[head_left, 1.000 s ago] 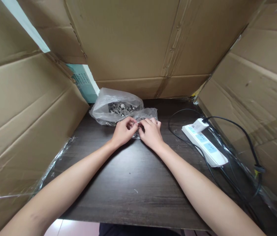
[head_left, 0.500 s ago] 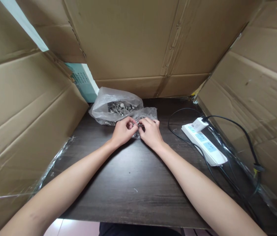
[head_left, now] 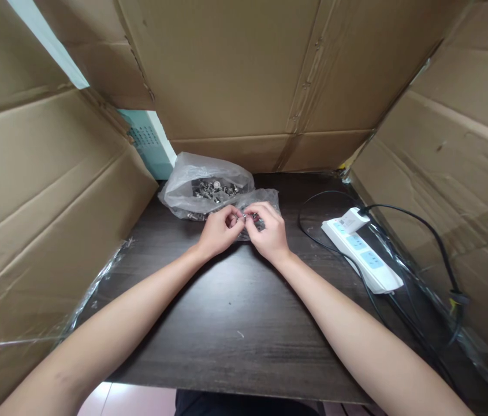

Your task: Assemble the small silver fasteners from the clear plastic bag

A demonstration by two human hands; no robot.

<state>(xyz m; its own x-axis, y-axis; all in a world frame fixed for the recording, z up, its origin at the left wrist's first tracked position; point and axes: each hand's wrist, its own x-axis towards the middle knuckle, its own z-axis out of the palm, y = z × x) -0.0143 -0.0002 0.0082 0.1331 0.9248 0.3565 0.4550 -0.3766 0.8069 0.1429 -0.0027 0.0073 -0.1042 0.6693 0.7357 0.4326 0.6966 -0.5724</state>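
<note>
My left hand (head_left: 221, 229) and my right hand (head_left: 268, 231) meet at the middle of the dark table (head_left: 226, 323), thumbs and fingers pinched together. Between the fingertips shows a tiny shiny bit of metal (head_left: 244, 216), too small to name. Both hands are above the front of a small clear plastic bag (head_left: 269, 197), which they partly hide. Just behind and to the left lies a larger clear plastic bag (head_left: 183, 173), its mouth open towards me, with several small metal fittings (head_left: 215, 189) inside.
A white power strip (head_left: 369, 260) with a plugged-in white adapter (head_left: 351, 220) lies at the right, black cables (head_left: 434, 228) looping around it. Cardboard walls (head_left: 235, 69) enclose the table at the left, back and right. A pale green box (head_left: 144, 138) shows through a gap at the back left.
My right fingers have shifted and curl more over the fingertips of the left. Both hands stay together in nearly the same spot; the view has moved slightly.
</note>
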